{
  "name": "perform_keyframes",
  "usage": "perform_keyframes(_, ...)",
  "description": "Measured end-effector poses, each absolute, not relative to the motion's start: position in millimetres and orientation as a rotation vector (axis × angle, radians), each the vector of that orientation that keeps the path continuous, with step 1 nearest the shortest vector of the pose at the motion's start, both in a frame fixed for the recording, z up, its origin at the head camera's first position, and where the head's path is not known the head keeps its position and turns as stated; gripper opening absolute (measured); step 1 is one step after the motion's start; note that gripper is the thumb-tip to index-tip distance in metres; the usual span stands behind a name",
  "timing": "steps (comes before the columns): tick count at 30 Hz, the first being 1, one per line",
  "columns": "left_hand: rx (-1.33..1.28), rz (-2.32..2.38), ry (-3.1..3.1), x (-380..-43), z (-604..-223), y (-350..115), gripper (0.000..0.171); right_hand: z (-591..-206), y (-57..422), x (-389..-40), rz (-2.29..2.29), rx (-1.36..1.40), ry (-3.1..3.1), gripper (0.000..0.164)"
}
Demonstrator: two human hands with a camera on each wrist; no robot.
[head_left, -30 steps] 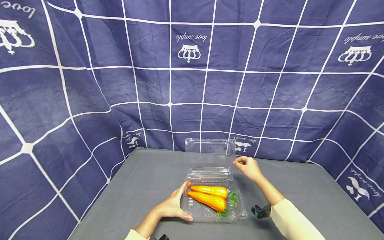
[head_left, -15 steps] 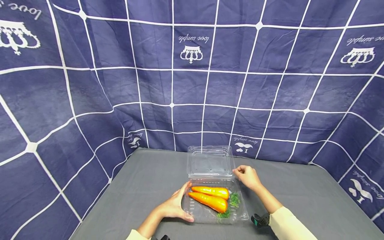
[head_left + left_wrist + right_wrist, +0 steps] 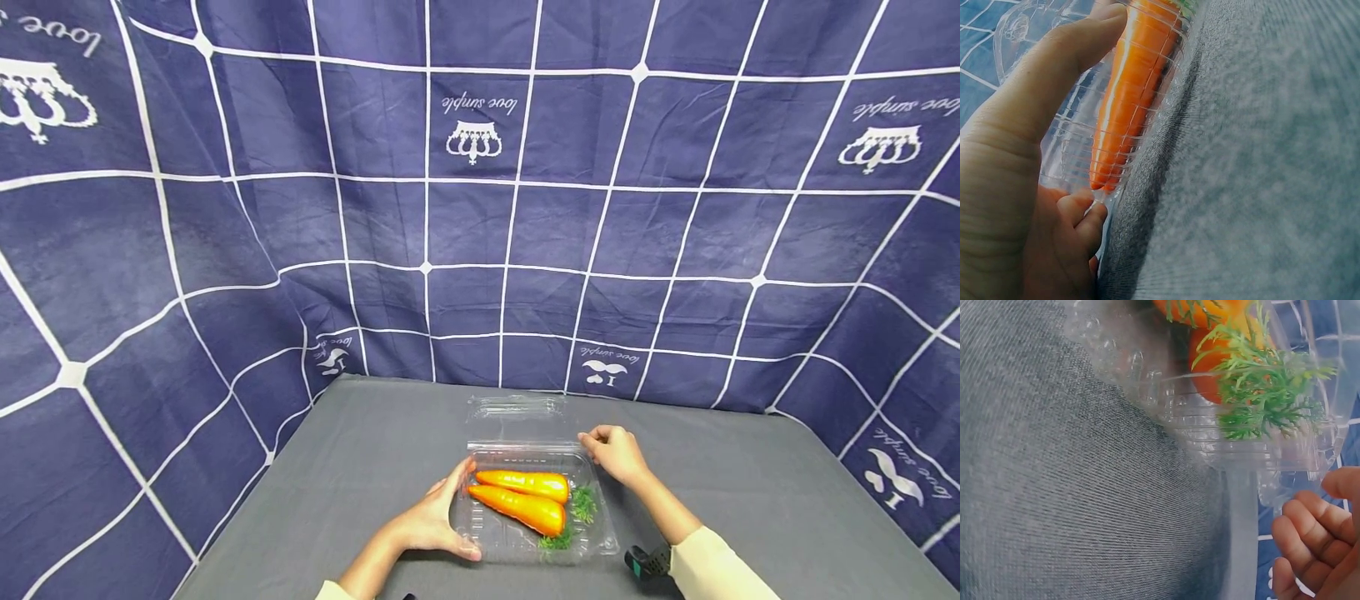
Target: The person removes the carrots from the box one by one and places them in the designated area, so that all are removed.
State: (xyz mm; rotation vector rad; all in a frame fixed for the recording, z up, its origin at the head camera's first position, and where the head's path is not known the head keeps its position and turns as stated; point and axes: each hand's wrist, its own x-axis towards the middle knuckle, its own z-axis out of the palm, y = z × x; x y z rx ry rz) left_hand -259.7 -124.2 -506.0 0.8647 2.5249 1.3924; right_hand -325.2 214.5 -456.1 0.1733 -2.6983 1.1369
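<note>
A clear plastic clamshell box (image 3: 517,550) sits on the grey table, its transparent lid (image 3: 517,408) folded back. Two orange carrots (image 3: 525,504) with green fronds (image 3: 583,504) lie side by side inside, tips to the left. My left hand (image 3: 435,517) grips the box's left side, thumb at the front corner and fingers at the back one. The thumb overlaps the ribbed wall in the left wrist view, near a carrot (image 3: 1129,94). My right hand (image 3: 617,454) has curled fingers, thumb and index pinching at the lid's right edge beside the hinge. The clear plastic there shows faintly.
A grey cloth covers the table (image 3: 360,467). Blue fabric (image 3: 375,217) with a white grid hangs at the back and both sides, meeting the table just beyond the lid. A dark wrist camera (image 3: 648,562) is worn on the right arm.
The lid has swung back from upright to lying low toward the curtain. My right hand has come down and slightly nearer alongside it. The left hand keeps its grip on the box.
</note>
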Motion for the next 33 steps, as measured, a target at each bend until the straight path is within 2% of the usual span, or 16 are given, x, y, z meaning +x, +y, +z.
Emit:
perform_keyframes(7, 0.856, 1.405, 2.496, -260.2, -505.6, -122.5, 0.129, -460.4, 216.0, -323.1, 1.173, 0.148, -2.700, 0.025)
perform_keyframes(16, 0.864, 1.402, 2.498, -259.6, -506.6, -122.9, 0.129, -456.7, 211.2, -314.8, 1.260, 0.136, -2.497, 0.014)
perform_keyframes(26, 0.870, 1.412, 2.500, -262.4, -503.9, -125.0, 0.129, -448.2, 184.6, -301.8, 1.412, 0.390, -2.390, 0.007)
perform_keyframes(33, 0.864, 1.412, 2.493, -260.9, -505.7, -124.5, 0.129, -457.7, 176.9, -295.7, 1.301, 0.801, -2.533, 0.008)
